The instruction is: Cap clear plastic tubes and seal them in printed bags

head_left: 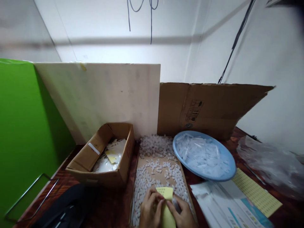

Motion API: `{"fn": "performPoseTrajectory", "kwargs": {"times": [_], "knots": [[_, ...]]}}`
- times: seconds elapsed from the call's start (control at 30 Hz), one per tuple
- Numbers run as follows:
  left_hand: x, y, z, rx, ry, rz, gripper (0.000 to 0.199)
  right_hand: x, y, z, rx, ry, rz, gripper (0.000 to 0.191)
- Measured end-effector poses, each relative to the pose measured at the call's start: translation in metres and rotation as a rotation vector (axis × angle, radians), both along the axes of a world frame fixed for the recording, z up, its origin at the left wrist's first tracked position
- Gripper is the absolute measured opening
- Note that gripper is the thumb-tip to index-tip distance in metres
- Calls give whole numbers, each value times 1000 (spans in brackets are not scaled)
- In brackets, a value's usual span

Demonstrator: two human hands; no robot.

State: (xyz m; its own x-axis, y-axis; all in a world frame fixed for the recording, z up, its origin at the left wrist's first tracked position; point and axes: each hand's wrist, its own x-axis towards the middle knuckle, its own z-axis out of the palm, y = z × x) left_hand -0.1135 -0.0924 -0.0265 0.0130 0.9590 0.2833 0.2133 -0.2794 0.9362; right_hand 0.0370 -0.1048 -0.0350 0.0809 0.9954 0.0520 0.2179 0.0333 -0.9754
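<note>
At the bottom centre, my left hand (150, 209) is closed on a yellow label sheet (168, 192) with rows of small dark print. My right hand (181, 212) is closed beside it, its thumb and fingertips at the sheet's edge. A small pale plastic tube (176, 205) sits in the curled fingers of that right hand. Beneath both hands lies a cardboard sheet (150, 172) strewn with many small white plastic pieces (142, 182). Whether a single label is between the fingertips I cannot make out.
A blue basin (231, 158) full of clear tubes stands at the right. Near it lie another yellow label sheet (258, 193), a printed white packet (228, 202) and clear plastic bags (273, 164). An open cardboard box (123, 177) with scraps stands left; dark fabric (68, 205) lies before it.
</note>
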Motion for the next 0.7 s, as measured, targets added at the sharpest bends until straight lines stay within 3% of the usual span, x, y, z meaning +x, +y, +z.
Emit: {"fn": "performPoseTrajectory", "kwargs": {"times": [0.2, 0.7], "knots": [[-3, 1, -1, -26, 17, -46, 35, -10, -2, 7, 94, -24, -115, 64], [-7, 4, -7, 11, 36, -45, 30, -11, 2, -12, 90, -29, -71, 59]]}}
